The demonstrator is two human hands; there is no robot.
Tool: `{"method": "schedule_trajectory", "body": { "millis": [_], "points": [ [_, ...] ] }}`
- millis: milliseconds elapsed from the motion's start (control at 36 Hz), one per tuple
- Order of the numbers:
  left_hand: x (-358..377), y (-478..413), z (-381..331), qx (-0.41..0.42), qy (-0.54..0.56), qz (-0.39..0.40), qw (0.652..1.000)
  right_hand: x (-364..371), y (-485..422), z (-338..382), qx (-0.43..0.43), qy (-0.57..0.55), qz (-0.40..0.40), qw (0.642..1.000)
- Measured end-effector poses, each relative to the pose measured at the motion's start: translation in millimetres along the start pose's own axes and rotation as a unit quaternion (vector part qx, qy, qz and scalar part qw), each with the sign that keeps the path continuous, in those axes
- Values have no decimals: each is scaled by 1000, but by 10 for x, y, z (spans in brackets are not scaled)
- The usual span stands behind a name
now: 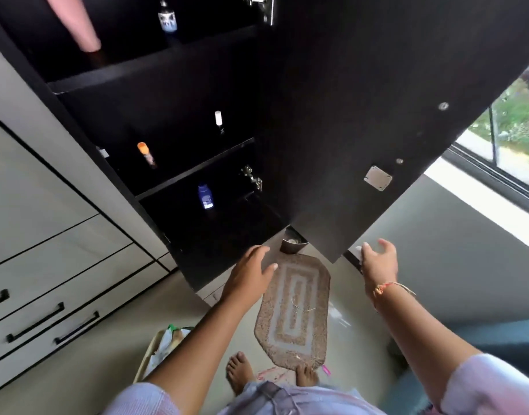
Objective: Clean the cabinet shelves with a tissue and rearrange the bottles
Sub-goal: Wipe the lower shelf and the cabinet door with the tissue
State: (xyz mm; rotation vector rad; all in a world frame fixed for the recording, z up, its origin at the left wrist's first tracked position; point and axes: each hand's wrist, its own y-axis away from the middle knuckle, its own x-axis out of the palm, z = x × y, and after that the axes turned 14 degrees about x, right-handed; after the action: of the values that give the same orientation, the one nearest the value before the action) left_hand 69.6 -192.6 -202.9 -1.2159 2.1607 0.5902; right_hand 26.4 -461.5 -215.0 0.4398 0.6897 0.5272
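Below the open cabinet (179, 121), the left hand (251, 274) hovers with fingers spread, empty. Right hand (378, 259) is by the door's (362, 115) lower corner, fingers loosely curled around a white tissue (358, 249). Bottles stand apart on the shelves: blue bottle (205, 196) lowest, orange bottle (146, 153) above.

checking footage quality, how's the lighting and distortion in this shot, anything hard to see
Head view: the cabinet interior is very dark, so the bottles stand out only as small bright spots; the window at right is bright and washed out; wide-angle bending curves the cabinet door; the sleeves at the bottom are blurred.
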Motion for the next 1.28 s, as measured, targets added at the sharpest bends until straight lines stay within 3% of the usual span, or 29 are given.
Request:
{"method": "schedule_trajectory", "body": {
  "millis": [194,472,694,1000,1083,1278],
  "points": [
    [215,-169,-697,29,10,-26,999,-177,-263,387,-161,156,88,971],
    [629,-112,-1225,-22,86,-39,995,-373,-47,282,-255,255,188,913],
    [714,9,-1254,-97,59,-157,981,-152,276,195,-411,352,293,788],
    [214,360,-597,-211,16,-391,896,590,922,222,-468,433,406,655],
    [-30,363,-473,-244,9,-413,877,839,1098,288,-468,436,398,658],
    [-498,219,-34,-330,105,-495,797,1412,1287,551,-364,387,446,720]
  ]
}}
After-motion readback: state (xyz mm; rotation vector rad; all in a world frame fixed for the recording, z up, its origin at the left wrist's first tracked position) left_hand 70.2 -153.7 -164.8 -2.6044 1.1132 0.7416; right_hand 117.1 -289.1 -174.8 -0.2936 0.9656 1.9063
